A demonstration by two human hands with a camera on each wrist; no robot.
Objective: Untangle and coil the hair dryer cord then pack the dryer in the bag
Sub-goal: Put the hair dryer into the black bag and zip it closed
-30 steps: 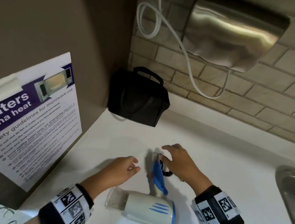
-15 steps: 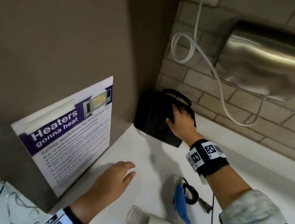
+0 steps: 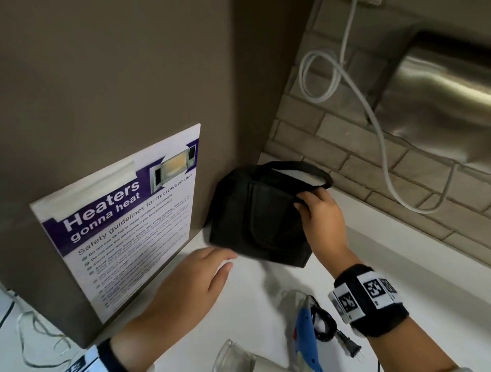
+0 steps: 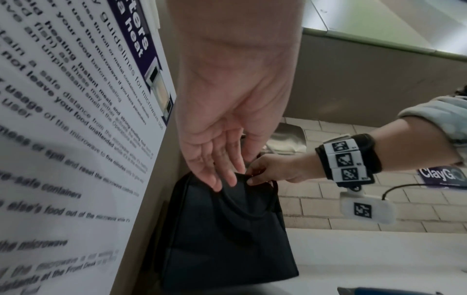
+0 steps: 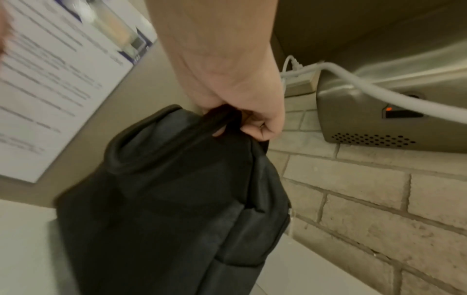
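Note:
A black fabric bag (image 3: 260,219) (image 4: 227,235) (image 5: 171,199) stands in the counter's back corner against the brown panel. My right hand (image 3: 317,213) (image 5: 242,121) grips its near handle at the top and the bag tilts. My left hand (image 3: 202,273) (image 4: 222,165) hovers open just in front of the bag's lower left, fingers straight, holding nothing. The white hair dryer (image 3: 256,371) with a blue folded handle (image 3: 307,334) lies on the white counter (image 3: 436,289) at the bottom. Its black cord (image 3: 323,324) sits coiled beside the handle, plug (image 3: 350,345) pointing right.
A poster (image 3: 124,220) of microwave safety guidelines hangs on the brown panel at left. A steel wall dryer (image 3: 456,105) with a looping white cable (image 3: 362,104) is mounted on the brick wall above the counter. Loose wires (image 3: 29,342) lie at the lower left.
My right hand left the coiled cord, reached back to the bag and now grips its handle, tilting the bag. My left hand moved forward toward the bag.

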